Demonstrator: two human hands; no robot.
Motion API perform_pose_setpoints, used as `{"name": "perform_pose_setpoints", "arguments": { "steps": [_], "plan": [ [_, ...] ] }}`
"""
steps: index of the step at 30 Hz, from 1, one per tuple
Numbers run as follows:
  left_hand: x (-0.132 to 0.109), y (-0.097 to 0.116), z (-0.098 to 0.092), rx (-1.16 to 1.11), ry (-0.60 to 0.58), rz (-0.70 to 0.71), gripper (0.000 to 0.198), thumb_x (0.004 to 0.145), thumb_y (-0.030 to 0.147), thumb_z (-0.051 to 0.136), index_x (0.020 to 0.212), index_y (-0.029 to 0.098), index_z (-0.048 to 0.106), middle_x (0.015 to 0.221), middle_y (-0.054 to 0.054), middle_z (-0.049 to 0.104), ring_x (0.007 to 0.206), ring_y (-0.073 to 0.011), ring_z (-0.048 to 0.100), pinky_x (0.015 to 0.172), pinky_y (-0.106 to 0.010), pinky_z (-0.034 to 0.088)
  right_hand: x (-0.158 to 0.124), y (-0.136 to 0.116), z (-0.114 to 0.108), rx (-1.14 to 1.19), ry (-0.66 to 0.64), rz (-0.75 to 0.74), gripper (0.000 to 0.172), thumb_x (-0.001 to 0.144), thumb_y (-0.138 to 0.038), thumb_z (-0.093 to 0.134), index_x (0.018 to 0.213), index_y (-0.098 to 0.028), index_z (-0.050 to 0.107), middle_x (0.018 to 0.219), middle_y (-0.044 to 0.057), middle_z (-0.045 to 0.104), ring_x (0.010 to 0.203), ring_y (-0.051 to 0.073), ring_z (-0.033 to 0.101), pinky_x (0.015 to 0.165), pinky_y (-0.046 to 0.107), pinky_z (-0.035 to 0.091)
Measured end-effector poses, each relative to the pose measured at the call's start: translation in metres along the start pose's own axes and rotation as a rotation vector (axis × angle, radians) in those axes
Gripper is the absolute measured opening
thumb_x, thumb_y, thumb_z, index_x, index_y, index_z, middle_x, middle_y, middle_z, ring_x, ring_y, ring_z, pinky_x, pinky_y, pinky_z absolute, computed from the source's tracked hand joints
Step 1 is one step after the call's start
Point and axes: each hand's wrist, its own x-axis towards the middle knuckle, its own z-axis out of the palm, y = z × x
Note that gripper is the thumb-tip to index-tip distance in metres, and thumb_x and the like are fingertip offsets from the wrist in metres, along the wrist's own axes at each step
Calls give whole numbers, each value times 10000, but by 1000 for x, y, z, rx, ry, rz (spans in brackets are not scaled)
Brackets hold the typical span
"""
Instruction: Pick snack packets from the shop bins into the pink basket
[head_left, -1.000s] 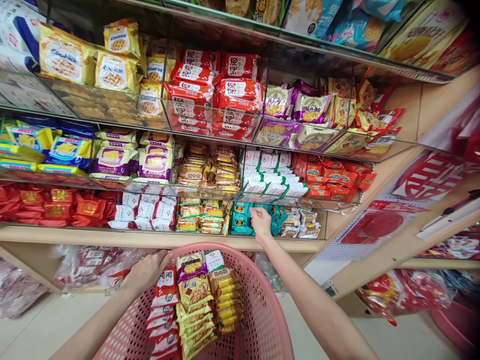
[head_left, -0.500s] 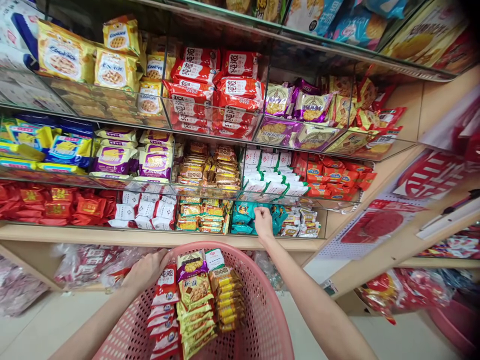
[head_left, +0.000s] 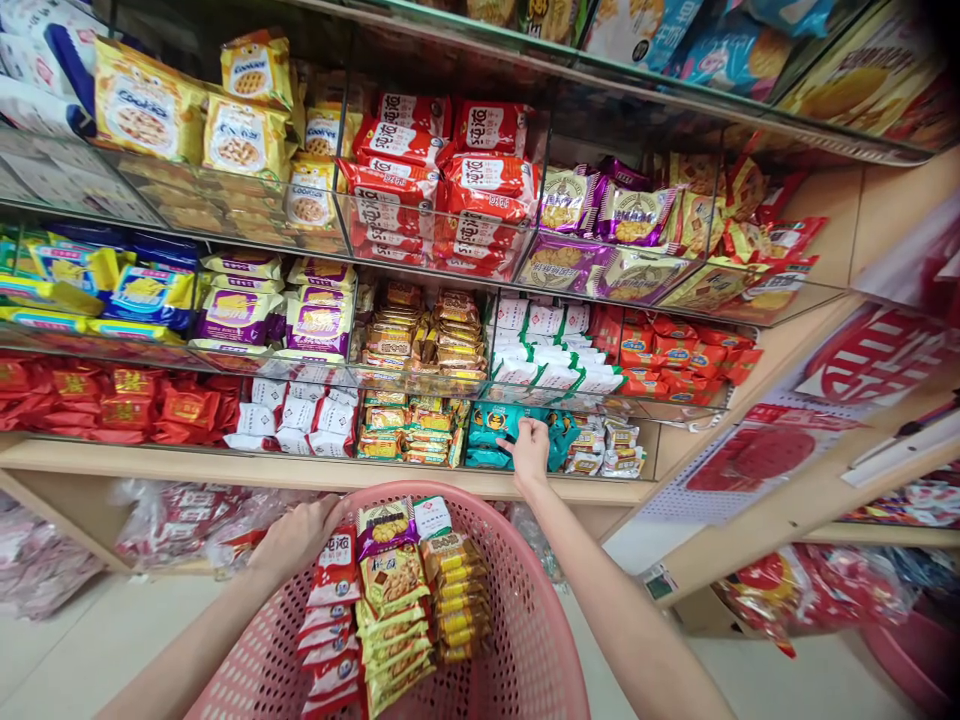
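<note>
My left hand is closed on the rim of a pink perforated plastic basket. Inside the basket stand rows of snack packets: red-and-white packets, yellow packets topped by a purple one, and brown-gold packets with a white-green one at their end. Over the lowest shelf, my right hand is at the front of the teal snack packets. Its fingers are bent and somewhat apart, and no packet shows between them; the fingertips are partly hidden.
Glass-fronted shelves hold red packets, yellow cookie packets and white-green packets. A wooden ledge runs below the lowest row. Plastic-bagged goods lie underneath. Another pink tub stands at lower right.
My right hand's fingers have spread slightly at the teal packets, with one finger now stretched leftward. The shelves have shifted slightly right in view. My left hand stays on the basket rim.
</note>
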Motion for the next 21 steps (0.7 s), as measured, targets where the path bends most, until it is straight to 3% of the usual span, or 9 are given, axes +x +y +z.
{"name": "perform_pose_setpoints", "arguments": {
  "steps": [8, 13, 17, 21],
  "plan": [
    [4, -5, 6, 56, 13, 31, 522, 916, 517, 185, 1240, 241, 487, 998, -111, 705, 918, -264, 676, 789, -369, 485, -3, -3, 0, 175, 37, 90, 142, 779, -356, 481, 805, -226, 429, 784, -41, 386, 658, 74, 389, 633, 283, 608],
    [1, 0, 1, 34, 12, 26, 540, 919, 519, 139, 1122, 211, 533, 931, -123, 709, 927, -292, 673, 768, -390, 483, -16, -14, -10, 226, 26, 116, 128, 772, -337, 508, 793, -219, 462, 727, -61, 357, 578, 62, 318, 676, 316, 613],
    [-2, 3, -3, 16, 0, 7, 559, 913, 543, 138, 1088, 212, 552, 923, -122, 707, 922, -282, 674, 770, -375, 479, -48, -31, -33, 208, -55, 115, 195, 730, -377, 587, 764, -219, 479, 719, -61, 396, 593, 65, 377, 683, 321, 606],
    [-2, 5, -4, 36, -4, 19, 546, 927, 499, 152, 1177, 193, 529, 960, -148, 701, 940, -281, 669, 781, -379, 478, -108, -49, -55, 142, -308, 254, 251, 711, -428, 629, 755, -217, 502, 796, -35, 524, 756, 121, 560, 695, 321, 585]
  ]
}}
